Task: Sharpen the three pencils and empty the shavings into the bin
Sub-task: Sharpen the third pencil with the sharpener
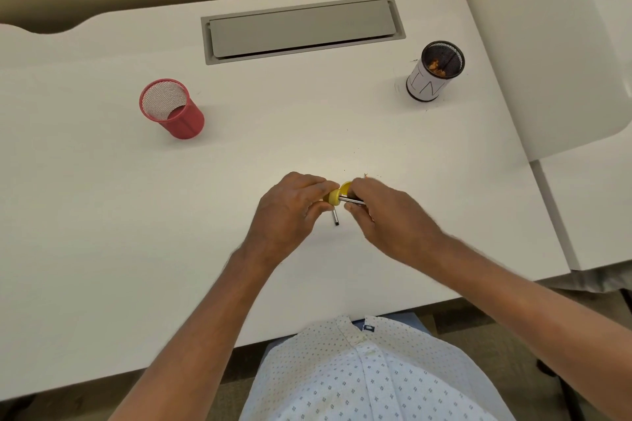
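Two hands meet over the near middle of the tabletop (102,215), and both grips are busy. My left hand (290,212) pinches the yellow sharpener (333,197) between curled fingers and thumb. My right hand (383,215) closes its fingers round a dark pencil (354,201) with a silvery band, whose end sits at the sharpener's mouth. A second pencil (336,218) pokes out from under my left hand, down toward the tabletop; whether I hold it or it only lies there I cannot tell, and I see no third one.

I judge this to be the sharpening step itself, with a pencil being turned in the sharpener. How many are done I cannot say.

Next I should twist the pencil while keeping the sharpener steady and level, so the shavings stay inside it.

Farther off to the left stands a red mesh cup (171,109), which looks empty. Far right stands the black mesh cup with a white label (434,73), with orange shavings in the bottom; I take it for the bin. Emptying will call for a long reach to the far right, with the sharpener kept level on the way.
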